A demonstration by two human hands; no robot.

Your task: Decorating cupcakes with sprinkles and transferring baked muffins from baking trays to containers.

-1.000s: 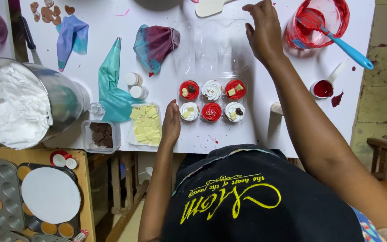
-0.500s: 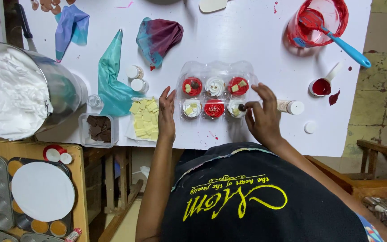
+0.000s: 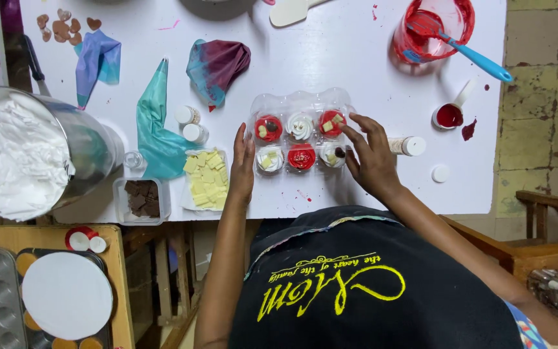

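Observation:
A clear plastic cupcake box (image 3: 301, 102) stands on the white table (image 3: 330, 58) with several cupcakes iced red and white. My left hand (image 3: 242, 165) lies flat against the box's left side, fingers straight. My right hand (image 3: 369, 152) rests at the box's right side, fingers spread, fingertips touching the red cupcake (image 3: 331, 123) at the back right and the white one in front of it. Neither hand holds anything.
A teal piping bag (image 3: 156, 126), a blue one (image 3: 98, 61) and a purple one (image 3: 217, 64) lie to the left. White chocolate pieces (image 3: 206, 181), dark chocolate (image 3: 140, 197), a metal bowl of white cream (image 3: 14, 155), a red-icing container with blue spatula (image 3: 434, 29), small bottles.
My right hand came back from the far side of the table to the right side of the cupcake box. My left hand stayed by the box's left side.

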